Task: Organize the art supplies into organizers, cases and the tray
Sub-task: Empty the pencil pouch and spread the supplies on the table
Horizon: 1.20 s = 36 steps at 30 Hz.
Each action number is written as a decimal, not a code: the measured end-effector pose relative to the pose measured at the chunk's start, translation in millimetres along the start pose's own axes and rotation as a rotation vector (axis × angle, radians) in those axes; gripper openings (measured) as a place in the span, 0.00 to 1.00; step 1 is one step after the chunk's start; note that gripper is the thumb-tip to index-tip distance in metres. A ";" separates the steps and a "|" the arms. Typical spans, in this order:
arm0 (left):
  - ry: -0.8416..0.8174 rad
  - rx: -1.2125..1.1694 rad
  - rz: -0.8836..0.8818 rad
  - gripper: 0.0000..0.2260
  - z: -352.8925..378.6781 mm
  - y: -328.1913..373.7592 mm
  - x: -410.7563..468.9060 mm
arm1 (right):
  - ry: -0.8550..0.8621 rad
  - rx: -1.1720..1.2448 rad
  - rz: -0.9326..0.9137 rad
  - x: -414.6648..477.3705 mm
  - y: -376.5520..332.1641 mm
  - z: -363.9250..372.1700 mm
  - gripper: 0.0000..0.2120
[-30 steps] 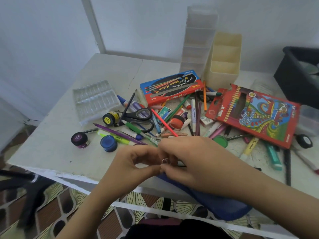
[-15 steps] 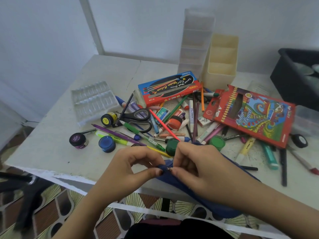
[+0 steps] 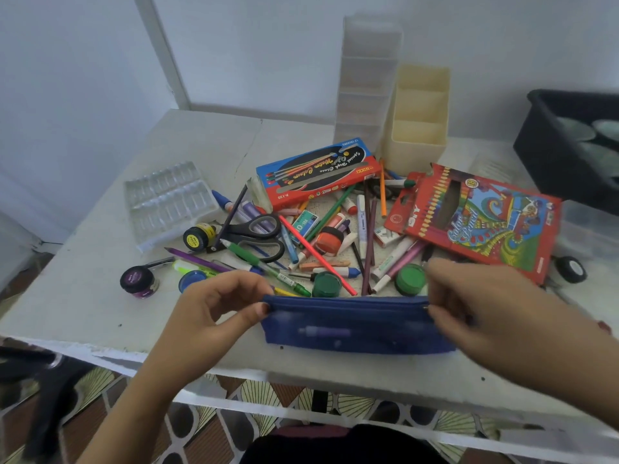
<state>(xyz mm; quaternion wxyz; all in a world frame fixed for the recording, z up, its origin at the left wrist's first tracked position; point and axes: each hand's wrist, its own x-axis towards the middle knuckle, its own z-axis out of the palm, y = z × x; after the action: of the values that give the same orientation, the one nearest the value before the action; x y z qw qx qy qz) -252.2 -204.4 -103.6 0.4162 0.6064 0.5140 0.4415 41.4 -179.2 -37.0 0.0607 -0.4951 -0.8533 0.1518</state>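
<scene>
A blue zip pencil case (image 3: 355, 326) lies along the table's front edge. My left hand (image 3: 217, 306) pinches its left end. At the case's right end my right hand (image 3: 495, 313) pinches the zip pull. Behind the case lies a heap of pens, pencils and markers (image 3: 321, 249), with black scissors (image 3: 258, 236) and small paint pots (image 3: 326, 284). A cream organizer (image 3: 418, 125) and a clear drawer tower (image 3: 366, 78) stand at the back. To the left lies a clear plastic tray (image 3: 167, 199).
A water-colour box (image 3: 318, 172) and a red colour-pencil box (image 3: 479, 222) lie on the white table (image 3: 100, 296). A black tub (image 3: 576, 145) sits at the far right, beside a clear container (image 3: 589, 229). Patterned floor shows below the table's front edge.
My hands were close together at the case's left end. My right hand has moved right along the top of the case, which now lies stretched out lengthwise.
</scene>
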 end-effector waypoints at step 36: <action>-0.175 0.084 0.254 0.09 80.6 99.0 114.5 | 0.069 0.128 -0.111 -3.3 127.2 -88.1 0.15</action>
<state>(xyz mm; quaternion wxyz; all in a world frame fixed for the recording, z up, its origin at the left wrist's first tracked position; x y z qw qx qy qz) -139.9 -107.5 -17.6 0.3745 0.7197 0.4127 0.4141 170.6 -105.5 6.0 0.1297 -0.4472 -0.8654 0.1852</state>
